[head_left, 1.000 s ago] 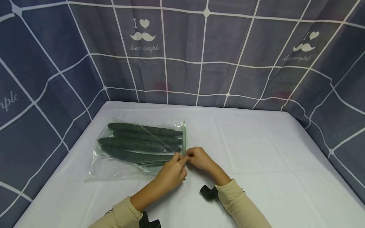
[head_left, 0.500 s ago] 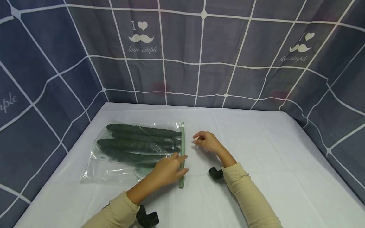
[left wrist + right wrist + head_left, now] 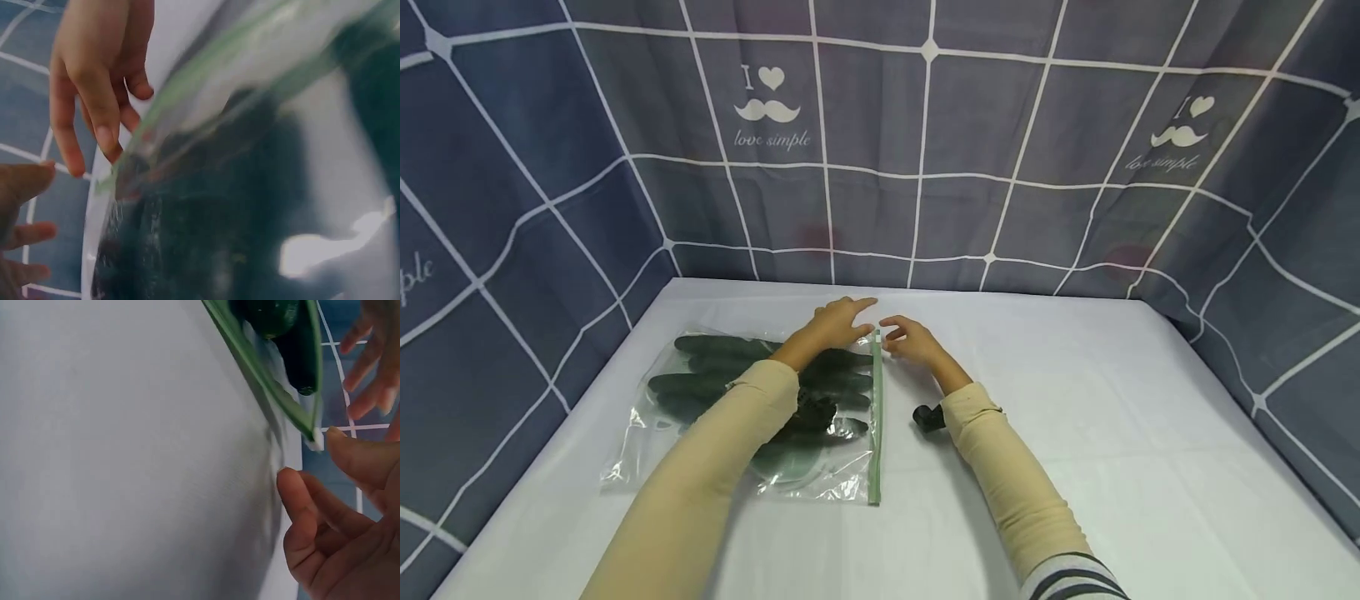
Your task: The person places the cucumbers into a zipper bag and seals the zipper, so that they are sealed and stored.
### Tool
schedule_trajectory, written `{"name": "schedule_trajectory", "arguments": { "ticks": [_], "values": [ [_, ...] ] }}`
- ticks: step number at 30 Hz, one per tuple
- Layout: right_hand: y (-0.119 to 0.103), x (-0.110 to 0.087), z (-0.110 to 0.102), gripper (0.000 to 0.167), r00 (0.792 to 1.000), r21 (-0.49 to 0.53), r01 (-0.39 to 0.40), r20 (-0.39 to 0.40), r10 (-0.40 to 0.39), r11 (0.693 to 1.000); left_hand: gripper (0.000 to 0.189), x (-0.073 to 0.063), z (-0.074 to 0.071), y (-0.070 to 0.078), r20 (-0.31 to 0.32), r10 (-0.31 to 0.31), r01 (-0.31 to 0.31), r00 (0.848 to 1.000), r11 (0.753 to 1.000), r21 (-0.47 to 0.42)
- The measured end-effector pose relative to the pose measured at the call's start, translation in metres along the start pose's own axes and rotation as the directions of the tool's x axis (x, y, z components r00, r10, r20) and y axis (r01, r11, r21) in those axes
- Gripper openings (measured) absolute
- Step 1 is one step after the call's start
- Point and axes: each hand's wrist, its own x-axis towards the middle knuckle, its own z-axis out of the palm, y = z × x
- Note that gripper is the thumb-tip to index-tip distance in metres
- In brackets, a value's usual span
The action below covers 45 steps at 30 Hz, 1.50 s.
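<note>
A clear zip bag (image 3: 628,454) lies flat on the white-covered table, with several dark green cucumbers (image 3: 718,346) inside. Its green zip strip (image 3: 876,450) runs along the right edge, and a small white slider (image 3: 317,439) sits at the far end. My left hand (image 3: 838,323) reaches over the bag to its far right corner, fingers spread above it. Just right of that corner is my right hand (image 3: 913,340), thumb and forefinger parted close to the slider. The left forearm hides part of the cucumbers in the head view.
The white tablecloth (image 3: 1060,400) extends to the right of the bag. Behind and on both sides hangs a dark blue-grey cloth (image 3: 880,208) with white grid lines. Black wrist-mounted pieces, such as the right one (image 3: 928,417), stick out beside the wrists.
My left hand has moved from the near part of the zip strip to its far end. The right hand left the strip, then came back toward its far corner.
</note>
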Motion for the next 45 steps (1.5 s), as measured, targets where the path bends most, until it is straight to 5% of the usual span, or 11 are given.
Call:
{"name": "schedule_trajectory", "arguments": {
  "ticks": [5, 10, 13, 14, 22, 45],
  "values": [
    [0.008, 0.004, 0.013, 0.033, 0.999, -0.043, 0.046, -0.017, -0.046, 0.998, 0.046, 0.022, 0.013, -0.016, 0.19, -0.016, 0.034, 0.982, 0.995, -0.092],
    [0.008, 0.004, 0.02, 0.023, 0.993, -0.101, 0.063, -0.097, -0.073, 0.993, 0.04, 0.045, 0.032, -0.039, 0.227, 0.073, -0.018, 0.971, 0.972, -0.234],
    [0.008, 0.003, 0.021, 0.018, 0.988, -0.079, 0.059, -0.141, -0.07, 0.995, 0.035, 0.049, 0.033, -0.036, 0.231, 0.05, 0.009, 0.972, 0.969, -0.248],
    [0.008, 0.003, 0.022, 0.017, 0.986, -0.07, 0.06, -0.149, -0.07, 0.996, 0.034, 0.042, 0.026, -0.024, 0.243, 0.001, 0.053, 0.97, 0.975, -0.217],
    [0.006, -0.004, 0.02, 0.008, 0.987, -0.133, 0.019, -0.158, -0.04, 0.991, 0.028, 0.024, 0.013, -0.004, 0.175, -0.037, 0.073, 0.984, 0.977, -0.202],
    [-0.003, -0.043, 0.028, 0.006, 0.999, -0.133, -0.025, -0.031, 0.021, 0.991, 0.027, 0.034, 0.002, -0.007, 0.117, -0.06, 0.078, 0.991, 0.985, -0.152]
  ]
}}
